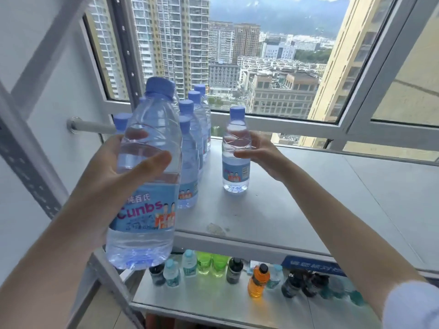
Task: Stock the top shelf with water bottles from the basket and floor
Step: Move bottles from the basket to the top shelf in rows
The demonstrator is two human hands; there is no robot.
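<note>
With our left hand fingers and thumb wrapped round a raised Cunbs water bottle and our right hand fingers curled round a second water bottle standing on the top shelf, we risk swinging the raised one into the bottle row just beside it, toppling several.
</note>
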